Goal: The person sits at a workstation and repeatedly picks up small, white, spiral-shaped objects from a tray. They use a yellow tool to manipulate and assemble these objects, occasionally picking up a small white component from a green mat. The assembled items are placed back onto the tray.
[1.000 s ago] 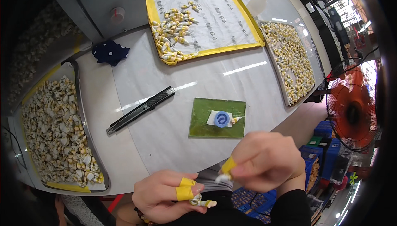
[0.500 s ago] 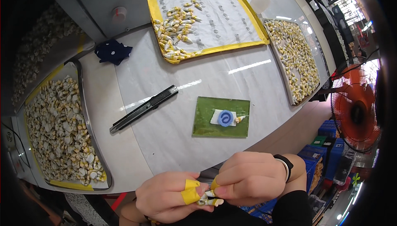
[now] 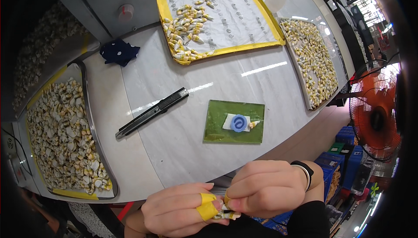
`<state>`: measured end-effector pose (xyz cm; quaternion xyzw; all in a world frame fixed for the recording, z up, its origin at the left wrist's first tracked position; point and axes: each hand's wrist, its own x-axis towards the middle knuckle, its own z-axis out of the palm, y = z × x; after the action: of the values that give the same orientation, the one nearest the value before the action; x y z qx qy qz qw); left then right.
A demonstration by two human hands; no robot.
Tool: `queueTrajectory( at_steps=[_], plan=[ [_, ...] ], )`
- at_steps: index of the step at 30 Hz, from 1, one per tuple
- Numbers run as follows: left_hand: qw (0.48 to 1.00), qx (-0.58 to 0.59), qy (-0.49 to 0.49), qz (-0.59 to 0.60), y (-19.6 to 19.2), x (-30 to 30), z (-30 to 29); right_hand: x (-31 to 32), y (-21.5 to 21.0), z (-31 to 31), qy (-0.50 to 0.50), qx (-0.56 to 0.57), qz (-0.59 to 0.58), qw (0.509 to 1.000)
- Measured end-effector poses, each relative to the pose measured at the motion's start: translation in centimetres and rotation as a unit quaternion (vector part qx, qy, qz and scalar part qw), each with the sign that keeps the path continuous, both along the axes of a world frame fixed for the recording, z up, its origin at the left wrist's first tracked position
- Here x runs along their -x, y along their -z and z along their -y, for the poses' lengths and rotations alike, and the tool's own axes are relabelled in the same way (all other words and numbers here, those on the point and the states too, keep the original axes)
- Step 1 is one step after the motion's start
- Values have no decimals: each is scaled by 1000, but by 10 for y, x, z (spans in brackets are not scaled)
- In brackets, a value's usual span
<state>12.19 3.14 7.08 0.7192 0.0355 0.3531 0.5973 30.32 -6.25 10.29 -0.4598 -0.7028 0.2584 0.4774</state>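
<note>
Close to my body, below the table's front edge, my two hands meet. My left hand (image 3: 176, 211), yellow tape wrapped round its fingers, is closed on several small white-and-yellow tapered pieces (image 3: 228, 215). From the right, my right hand (image 3: 266, 189) pinches at the same little bunch with thumb and forefinger; its fingertip also shows yellow tape. The fingers hide most of what they grip. On the table ahead lies a green glass plate (image 3: 213, 129) bearing a blue round piece with a spiral (image 3: 239, 123), a white patch and one small tapered piece (image 3: 254, 124).
A black utility knife (image 3: 152, 114) lies left of the plate. Yellow-edged trays of small pieces stand at left (image 3: 114, 190) and far middle (image 3: 244, 46); another tray (image 3: 305, 91) is at right. Dark blue cloth (image 3: 119, 53), a white bottle (image 3: 276, 0) and an orange fan (image 3: 375, 116) are around.
My hands have shifted slightly; the small pieces between them sit a little further right and more covered by fingers. Things on the table stay where they were.
</note>
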Motion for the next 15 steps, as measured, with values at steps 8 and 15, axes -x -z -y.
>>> queueTrajectory(
  at_steps=[8, 15],
  plan=[
    [993, -34, 80, -81, 11, -2, -12, 2, 2, 4, 49, -24, 45, 997],
    [992, -77, -28, -97, 10, 1, -1, 4, 8, 10, 66, -22, 25, 997]
  ],
)
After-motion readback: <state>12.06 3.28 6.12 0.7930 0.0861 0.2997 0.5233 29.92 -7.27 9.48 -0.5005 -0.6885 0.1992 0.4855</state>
